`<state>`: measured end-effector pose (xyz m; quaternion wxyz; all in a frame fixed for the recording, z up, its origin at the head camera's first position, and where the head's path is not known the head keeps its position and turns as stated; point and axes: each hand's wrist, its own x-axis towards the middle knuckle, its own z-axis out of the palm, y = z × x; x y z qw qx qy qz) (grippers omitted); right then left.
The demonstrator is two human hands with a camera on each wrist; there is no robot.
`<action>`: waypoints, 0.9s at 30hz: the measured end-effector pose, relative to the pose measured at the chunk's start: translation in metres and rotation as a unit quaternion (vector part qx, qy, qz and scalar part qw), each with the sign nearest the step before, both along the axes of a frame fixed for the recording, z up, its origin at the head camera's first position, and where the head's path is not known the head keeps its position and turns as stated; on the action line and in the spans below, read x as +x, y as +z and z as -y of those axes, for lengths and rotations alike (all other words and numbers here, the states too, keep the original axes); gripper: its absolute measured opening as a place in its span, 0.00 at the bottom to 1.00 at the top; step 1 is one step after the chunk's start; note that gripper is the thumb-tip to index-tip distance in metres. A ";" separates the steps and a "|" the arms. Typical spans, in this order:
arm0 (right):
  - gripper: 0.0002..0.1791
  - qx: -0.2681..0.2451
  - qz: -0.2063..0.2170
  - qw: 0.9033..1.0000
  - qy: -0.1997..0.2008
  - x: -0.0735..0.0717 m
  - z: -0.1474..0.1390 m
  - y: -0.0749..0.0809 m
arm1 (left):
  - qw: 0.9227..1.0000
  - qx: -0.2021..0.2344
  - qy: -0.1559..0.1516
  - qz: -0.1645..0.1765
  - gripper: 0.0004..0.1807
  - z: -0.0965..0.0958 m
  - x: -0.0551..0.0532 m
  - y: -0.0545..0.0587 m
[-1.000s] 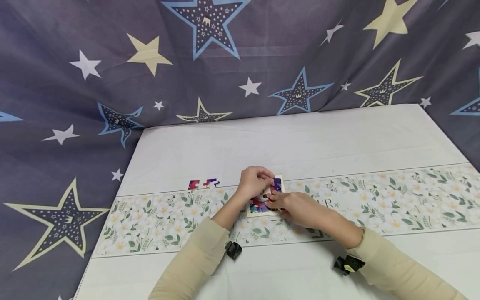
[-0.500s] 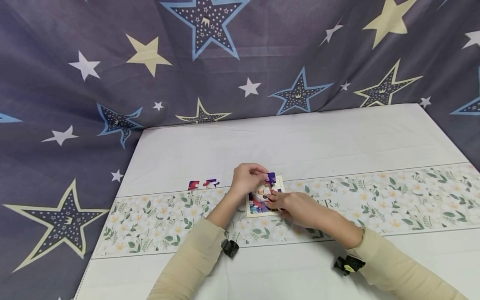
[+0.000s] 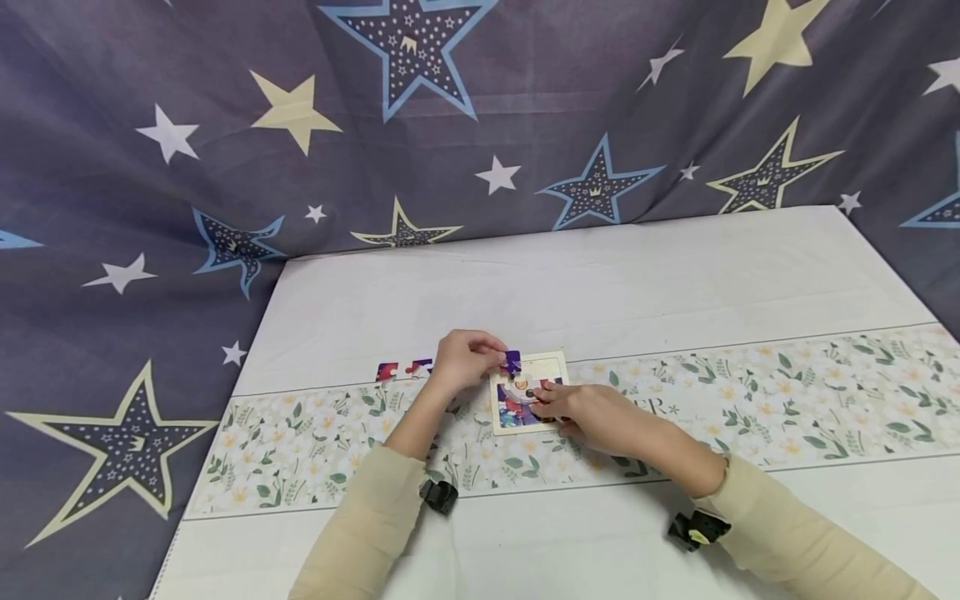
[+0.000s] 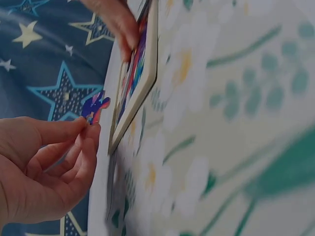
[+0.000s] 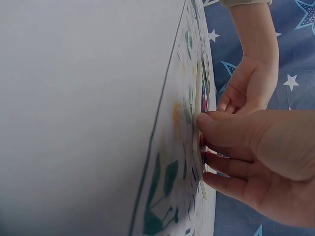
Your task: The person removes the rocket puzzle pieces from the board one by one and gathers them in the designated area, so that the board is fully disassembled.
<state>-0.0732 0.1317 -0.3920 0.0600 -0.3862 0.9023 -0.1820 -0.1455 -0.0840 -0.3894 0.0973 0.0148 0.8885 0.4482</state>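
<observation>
- Far left, two lay loose: a red piece [image 3: 387, 371] and a purple-and-red piece [image 3: 420, 367], flat on the table [image 3: 637, 275], well apart from the tray.
- Beside them, the left hand [image 3: 465, 362] pinched a third piece [image 3: 512, 363] between thumb and fingertips, its other fingers loosely curled.
- That piece hung at the far left corner of the one tray [image 3: 547, 367]; within the last second it had left the far right corner, baring the backing there, so the puzzle seemed one piece emptier.
- Rightmost, the right hand [image 3: 597, 415], fingers part-bent, touched the tray; its grip was unclear, and it hid pieces from counting.
</observation>
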 end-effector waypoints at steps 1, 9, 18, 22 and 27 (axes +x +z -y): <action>0.23 0.000 -0.001 1.000 0.000 0.000 0.000 0.000 | 1.000 -0.005 0.001 0.001 0.04 0.003 -0.001 0.001; 0.23 -0.002 -0.005 1.000 0.002 0.001 0.000 -0.001 | 0.999 -0.039 0.011 0.007 0.05 0.027 -0.006 0.003; 0.23 0.002 -0.005 1.000 0.005 0.000 0.000 0.001 | 0.995 -0.095 0.030 -0.023 0.04 0.049 -0.011 0.007; 0.23 0.004 -0.002 1.000 0.005 0.000 0.000 0.002 | 0.992 -0.119 0.036 -0.032 0.04 0.053 -0.012 0.008; 0.23 0.006 0.001 1.000 0.002 0.001 0.001 0.002 | 0.990 -0.132 0.040 -0.026 0.04 0.054 -0.011 0.007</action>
